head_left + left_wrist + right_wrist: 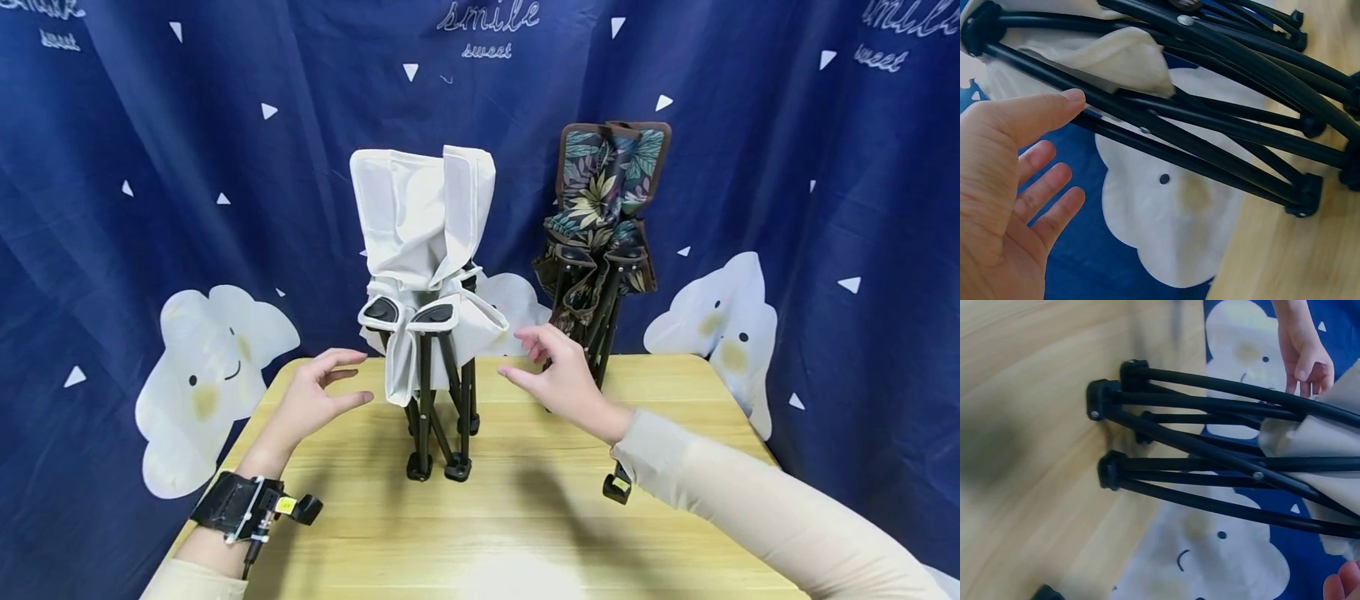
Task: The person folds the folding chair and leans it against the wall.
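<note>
Standing folded and upright on the table (525,517), between the fingers of both hands: white folding chair (427,275), black legs gathered, feet planted on the wood; left hand (315,400) just left of the frame, fingers (347,358) spread and relaxed, apart from the fabric in the head view, gripping nothing; seen from the left wrist, thumb tip close against a black leg strut (1210,125), touching or not cannot tell; right hand (558,379) just right of the chair, fingers (528,340) loosely parted and near the white seat cloth, holding nothing; beyond the right fingers, a second folded chair with leaf print (603,208) near the far edge of the table; behind both chairs, a blue curtain (150,167) with white clouds; strapped on the left wrist, a black camera band (240,504).
</note>
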`<state>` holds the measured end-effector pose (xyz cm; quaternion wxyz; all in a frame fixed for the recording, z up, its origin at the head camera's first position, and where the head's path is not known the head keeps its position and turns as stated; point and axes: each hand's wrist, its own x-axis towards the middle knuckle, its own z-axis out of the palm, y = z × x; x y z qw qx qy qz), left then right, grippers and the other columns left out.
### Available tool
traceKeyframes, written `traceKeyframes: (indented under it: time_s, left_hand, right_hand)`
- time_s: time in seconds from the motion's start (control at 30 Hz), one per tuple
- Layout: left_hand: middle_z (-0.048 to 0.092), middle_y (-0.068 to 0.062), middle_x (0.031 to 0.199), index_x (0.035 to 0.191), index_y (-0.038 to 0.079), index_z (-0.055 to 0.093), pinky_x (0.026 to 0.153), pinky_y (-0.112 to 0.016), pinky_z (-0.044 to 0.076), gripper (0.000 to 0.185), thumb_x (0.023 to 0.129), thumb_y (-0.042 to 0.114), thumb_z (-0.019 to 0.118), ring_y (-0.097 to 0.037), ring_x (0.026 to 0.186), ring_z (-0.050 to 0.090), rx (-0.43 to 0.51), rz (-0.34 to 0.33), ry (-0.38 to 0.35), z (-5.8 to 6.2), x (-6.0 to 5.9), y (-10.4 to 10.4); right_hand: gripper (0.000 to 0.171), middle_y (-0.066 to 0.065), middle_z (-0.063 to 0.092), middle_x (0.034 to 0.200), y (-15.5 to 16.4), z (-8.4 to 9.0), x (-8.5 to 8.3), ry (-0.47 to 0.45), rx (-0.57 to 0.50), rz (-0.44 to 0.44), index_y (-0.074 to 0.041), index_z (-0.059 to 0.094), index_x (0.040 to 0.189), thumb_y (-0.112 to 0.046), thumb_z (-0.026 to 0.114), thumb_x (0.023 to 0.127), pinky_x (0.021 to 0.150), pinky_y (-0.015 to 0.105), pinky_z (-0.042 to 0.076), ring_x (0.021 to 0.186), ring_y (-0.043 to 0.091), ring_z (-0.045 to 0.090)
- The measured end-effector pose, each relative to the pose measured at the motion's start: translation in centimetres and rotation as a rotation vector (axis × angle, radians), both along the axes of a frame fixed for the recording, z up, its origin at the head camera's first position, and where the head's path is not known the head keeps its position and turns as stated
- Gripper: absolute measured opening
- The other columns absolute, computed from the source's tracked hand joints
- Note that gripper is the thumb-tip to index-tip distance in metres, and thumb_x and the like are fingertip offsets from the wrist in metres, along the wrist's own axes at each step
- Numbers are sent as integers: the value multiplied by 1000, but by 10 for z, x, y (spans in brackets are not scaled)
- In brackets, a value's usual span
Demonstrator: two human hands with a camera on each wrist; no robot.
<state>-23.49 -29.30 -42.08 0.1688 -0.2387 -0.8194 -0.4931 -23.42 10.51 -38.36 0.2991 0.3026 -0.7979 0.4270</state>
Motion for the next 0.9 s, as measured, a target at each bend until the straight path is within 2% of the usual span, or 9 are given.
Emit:
traceKeyframes:
  time_s: [0.07, 0.2, 0.27, 0.53, 0.63, 0.77, 0.9]
  left_hand:
    - [72, -2, 128, 127, -6, 71, 102, -19, 60, 54, 77, -10, 92, 10, 116, 66, 0, -3, -24, -6, 0, 0]
    - [72, -21, 131, 126, -6, 72, 102, -21, 61, 53, 78, -8, 92, 7, 114, 67, 14, -15, -83, -17, 0, 2]
    - [71, -25, 132, 126, -4, 72, 102, -21, 61, 52, 78, -7, 93, 6, 112, 69, 12, -12, -111, -24, 0, 3]
    - [74, -18, 129, 125, -4, 73, 101, -25, 63, 49, 80, -5, 92, 4, 110, 70, -1, -36, -140, -45, -1, 5]
    - [74, -20, 129, 126, -4, 73, 101, -27, 63, 49, 80, -5, 92, -3, 114, 72, 8, -49, -166, -51, -1, 6]
    - [72, -24, 130, 125, -5, 72, 104, -42, 63, 50, 79, -5, 92, -12, 117, 73, 35, -76, -218, -57, -2, 9]
    - [72, -28, 128, 127, -6, 71, 105, -54, 62, 52, 79, -7, 91, -3, 114, 71, 46, -106, -243, -64, -3, 11]
  right_hand:
    - [46, 10, 68, 91, 0, -5, 1, -23, 1, -4, 1, 74, 114, -3, 98, 75, 71, 34, 60, 77, 29, 66]
    - [46, 10, 68, 89, -1, -15, 4, -79, 1, -8, 1, 74, 114, -4, 98, 76, 72, 33, 61, 78, 27, 66]
    - [45, 10, 69, 89, -2, -20, 6, -110, -1, 0, 1, 74, 115, -4, 98, 77, 73, 33, 62, 78, 29, 67]
    - [45, 9, 70, 91, -8, -41, 8, -197, -9, 12, 1, 74, 117, -6, 97, 78, 73, 31, 62, 78, 32, 68]
    - [45, 8, 70, 91, -10, -48, 9, -230, -4, 13, 0, 73, 117, -6, 97, 79, 74, 30, 62, 79, 31, 69]
    - [45, 9, 70, 91, -14, -55, 11, -275, 6, 33, 0, 72, 117, -8, 96, 80, 75, 30, 62, 79, 32, 69]
    - [46, 11, 73, 94, -19, -62, 13, -339, 9, 50, 0, 72, 119, -10, 95, 81, 75, 30, 63, 81, 33, 71]
